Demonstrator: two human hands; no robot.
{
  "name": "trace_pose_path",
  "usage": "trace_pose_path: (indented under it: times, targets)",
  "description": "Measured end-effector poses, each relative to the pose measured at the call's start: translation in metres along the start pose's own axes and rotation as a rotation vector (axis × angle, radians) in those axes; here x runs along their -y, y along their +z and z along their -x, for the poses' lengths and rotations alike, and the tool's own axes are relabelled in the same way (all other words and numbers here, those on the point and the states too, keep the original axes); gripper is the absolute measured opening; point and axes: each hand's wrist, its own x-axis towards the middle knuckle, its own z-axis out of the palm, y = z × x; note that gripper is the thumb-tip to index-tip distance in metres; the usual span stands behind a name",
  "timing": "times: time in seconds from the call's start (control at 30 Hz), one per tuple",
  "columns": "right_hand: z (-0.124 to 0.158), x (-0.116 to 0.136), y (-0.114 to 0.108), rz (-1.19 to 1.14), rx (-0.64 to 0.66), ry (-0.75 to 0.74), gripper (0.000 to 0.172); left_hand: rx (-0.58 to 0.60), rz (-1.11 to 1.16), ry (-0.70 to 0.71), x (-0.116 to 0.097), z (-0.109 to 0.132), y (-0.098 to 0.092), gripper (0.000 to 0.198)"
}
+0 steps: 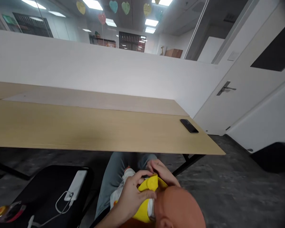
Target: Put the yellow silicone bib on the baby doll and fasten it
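1. In hand: a bright yellow soft fabric piece (146,202) sits at the neck of a bald orange-tan doll-like head (178,209), low in the lap. It could be a doll; the view is too close and cut off to be sure.
2. Left hand (130,196): closed, fingers curled around the yellow fabric piece from the left side.
3. Right hand (161,172): bent over the top edge of the same piece, fingers closed on it. Fingertips partly hidden.
4. A white printed garment (122,186) lies beside the left hand, and a narrow white collar (151,209) shows between the yellow and the head. Under it all are grey-blue denim jeans (115,171).
5. Worktop: long light-oak laminate worktop (85,129) ahead of the knees, on black metal legs (187,164). A black smartphone (189,126) lies face-down or dark near its right corner. Hands are well apart from it.
6. Lower left: black padded seat (38,190) carrying a white power bank (76,185) with a looped white cable (61,202).
7. Room: white partition wall (85,63) behind the worktop, white door with a steel lever handle (225,88) at right, mottled grey carpet (228,164), and paper hearts (113,5) hanging beyond the glass.
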Motion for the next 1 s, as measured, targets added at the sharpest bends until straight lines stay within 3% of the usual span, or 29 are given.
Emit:
trace_pose_path:
  times: [0.07, 0.13, 0.27, 0.37, 0.47, 0.6, 0.73, 0.87, 1.0]
  targets:
    - [-0.006, -0.007, 0.002, -0.023, 0.049, 0.016, 0.054, -0.002, 0.034, -0.025, 0.006, -0.002, -0.005, 0.03]
    - [-0.009, -0.016, 0.006, -0.054, 0.007, -0.031, 0.053, -0.027, 0.026, 0.001, 0.008, -0.005, -0.014, 0.023]
    - [-0.008, -0.032, 0.01, -0.073, -0.09, -0.137, 0.058, -0.098, 0.014, 0.024, 0.011, -0.014, -0.029, 0.042]
    - [-0.006, -0.041, 0.008, 0.052, -0.147, -0.164, 0.059, -0.137, 0.105, -0.032, 0.016, -0.022, -0.03, 0.051]
    - [-0.006, -0.044, 0.007, 0.239, -0.046, -0.071, 0.06, -0.13, 0.146, -0.072, 0.024, -0.03, -0.029, 0.057]
    - [-0.007, -0.04, 0.012, 0.423, 0.078, 0.033, 0.041, -0.124, 0.077, -0.081, 0.029, -0.037, -0.029, 0.062]
    - [-0.009, -0.041, 0.016, 0.427, 0.071, -0.005, 0.04, -0.13, 0.095, -0.127, 0.026, -0.036, -0.028, 0.063]
    - [-0.008, -0.047, 0.016, 0.281, 0.047, 0.053, 0.042, -0.191, 0.145, -0.158, 0.025, -0.033, -0.027, 0.066]
    - [-0.001, -0.042, 0.019, 0.174, -0.055, 0.13, 0.038, -0.073, 0.069, -0.096, 0.028, -0.032, -0.03, 0.064]
